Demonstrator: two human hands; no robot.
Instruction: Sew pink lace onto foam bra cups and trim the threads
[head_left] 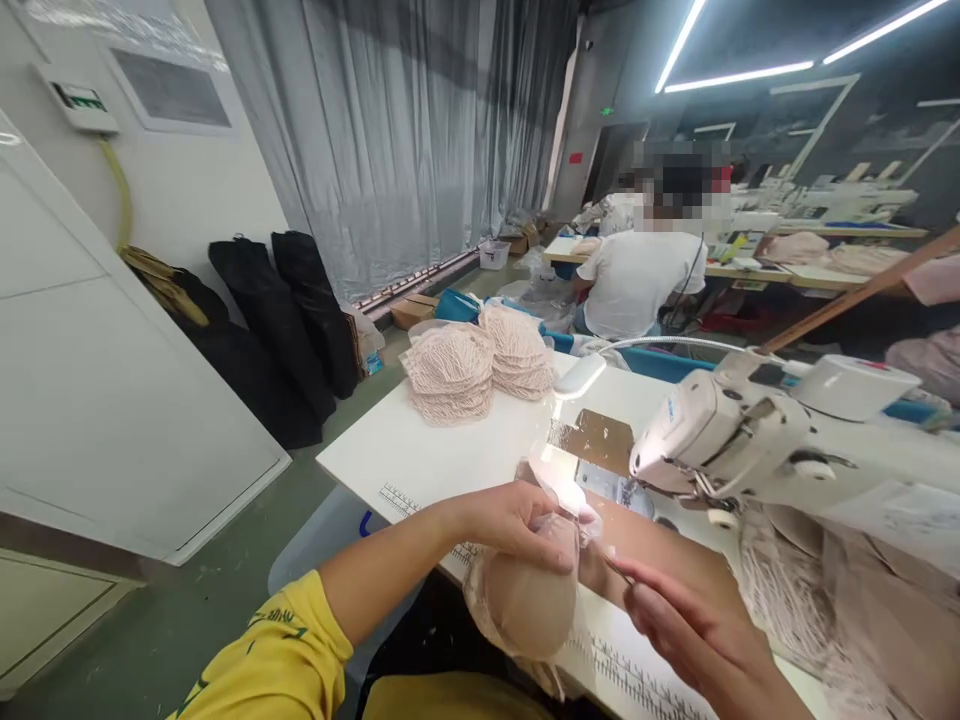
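Head view: my left hand (517, 525) pinches the rim of a beige padded fabric cup (529, 605) over the near edge of the white worktop (450, 455); my right hand (697, 635), fingers together, nips something thin beside it. I judge it hand-finishing beside the cream sewing machine (720, 430); next calls for a taut edge. Below, a pale plastic bin (315, 540), contents hidden

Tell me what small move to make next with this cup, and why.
Probably lift the cup forward onto the table, toward the sewing machine. The left hand pinches its top edge while it hangs over the table's front edge, short of the machine's head, and the right hand holds a thin tool beside it.
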